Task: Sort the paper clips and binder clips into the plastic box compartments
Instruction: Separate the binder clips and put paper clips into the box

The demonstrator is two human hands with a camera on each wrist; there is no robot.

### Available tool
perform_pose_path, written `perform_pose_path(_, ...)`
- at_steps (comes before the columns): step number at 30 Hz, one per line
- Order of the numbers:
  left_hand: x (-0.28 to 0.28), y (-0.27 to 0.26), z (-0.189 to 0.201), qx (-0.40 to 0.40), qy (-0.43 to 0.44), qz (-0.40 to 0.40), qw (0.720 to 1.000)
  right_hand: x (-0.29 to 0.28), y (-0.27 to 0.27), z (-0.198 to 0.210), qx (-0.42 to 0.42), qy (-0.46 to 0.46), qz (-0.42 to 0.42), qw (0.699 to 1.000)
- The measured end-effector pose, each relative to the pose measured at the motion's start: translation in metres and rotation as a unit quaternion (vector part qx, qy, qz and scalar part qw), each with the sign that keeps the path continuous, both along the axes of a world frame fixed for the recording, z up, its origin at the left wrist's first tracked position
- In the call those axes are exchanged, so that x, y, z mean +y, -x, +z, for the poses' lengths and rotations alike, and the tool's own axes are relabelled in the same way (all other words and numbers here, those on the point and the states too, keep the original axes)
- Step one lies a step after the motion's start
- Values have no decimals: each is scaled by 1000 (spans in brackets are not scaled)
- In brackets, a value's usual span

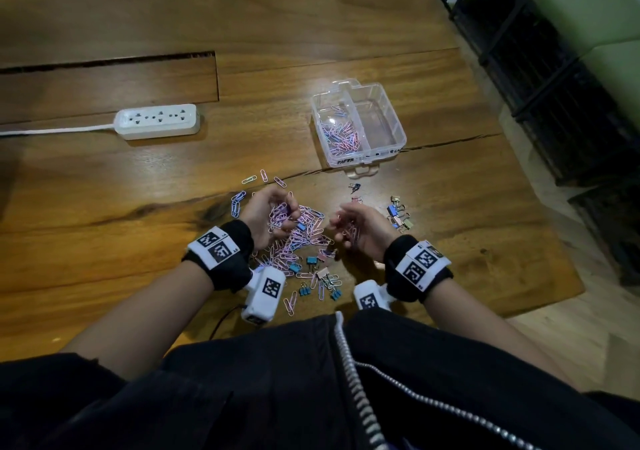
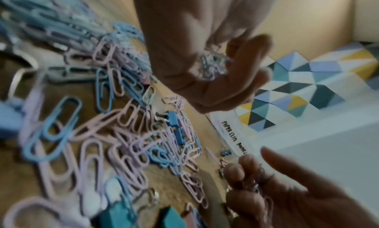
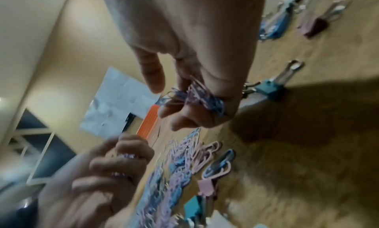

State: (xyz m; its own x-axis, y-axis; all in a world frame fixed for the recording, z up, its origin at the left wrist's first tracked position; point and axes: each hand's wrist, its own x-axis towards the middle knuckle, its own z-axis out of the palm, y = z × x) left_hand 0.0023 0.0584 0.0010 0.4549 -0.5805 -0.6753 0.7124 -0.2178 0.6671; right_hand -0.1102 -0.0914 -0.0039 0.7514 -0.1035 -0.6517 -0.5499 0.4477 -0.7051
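Observation:
A heap of pink and blue paper clips [image 1: 304, 238] lies on the wooden table [image 1: 138, 228], with binder clips [image 1: 398, 216] to its right and more binder clips [image 1: 317, 276] toward me. My left hand [image 1: 284, 214] is curled round a bunch of paper clips [image 2: 213, 64] just above the heap. My right hand [image 1: 343, 231] grips another bunch [image 3: 201, 95] beside it. The clear plastic box [image 1: 391, 103] stands open farther back; its left compartment holds paper clips [image 1: 341, 136], and its right compartment looks bare. A handwritten label [image 2: 229, 131] reads "PAPER CLIPS".
A white power strip [image 1: 157, 120] with its cord lies at the left. A few stray paper clips [image 1: 254, 178] and a dark binder clip [image 1: 354, 187] sit between heap and box. Black wire crates [image 1: 554, 79] stand beyond the table's right edge.

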Motion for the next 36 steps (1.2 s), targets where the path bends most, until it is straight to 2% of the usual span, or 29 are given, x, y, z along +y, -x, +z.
perform_pose_path(1,0,0,2,-20,-29,-13,999,3,-4,-2,14,62,28,998)
perform_pose_path(3,0,0,3,-77,-110,-60,989,9,-9,-5,36,208,87,974)
perform_pose_path(4,1,1,3,-143,-170,-110,969,12,-11,-8,34,277,108,954)
perform_pose_path(5,3,2,2,-232,-234,-167,929,15,-12,-10,26,344,129,930)
perform_pose_path(6,5,4,1,-320,-281,-221,877,17,-12,-11,18,409,155,899)
perform_pose_path(7,7,6,0,-386,-306,-257,831,20,-12,-12,16,473,187,861)
perform_pose_path(9,12,10,0,-447,-331,-291,778,23,-12,-14,12,563,237,791)
perform_pose_path(10,14,12,1,-465,-343,-306,757,24,-13,-15,14,585,257,769)
perform_pose_path(12,18,15,2,-496,-368,-336,711,25,-16,-19,17,598,291,747)
perform_pose_path(14,19,18,3,-512,-385,-361,678,26,-17,-21,1,614,323,720)
perform_pose_path(21,12,24,-5,-512,-452,-415,601,32,-10,-18,-39,646,386,658)
perform_pose_path(24,7,29,-4,-515,-460,-438,575,30,-5,-18,-31,637,396,661)
perform_pose_path(26,5,33,-6,-527,-440,-450,570,26,-3,-18,-24,635,407,656)
perform_pose_path(28,3,39,-9,-537,-412,-466,570,21,0,-15,-10,614,414,672)
perform_pose_path(29,3,41,-11,-543,-399,-472,568,18,0,-13,-2,591,404,698)
perform_pose_path(32,2,46,-15,-561,-369,-479,566,3,1,-2,8,483,316,817)
perform_pose_path(36,1,46,-19,-567,-345,-486,569,-22,-12,14,-12,350,193,916)
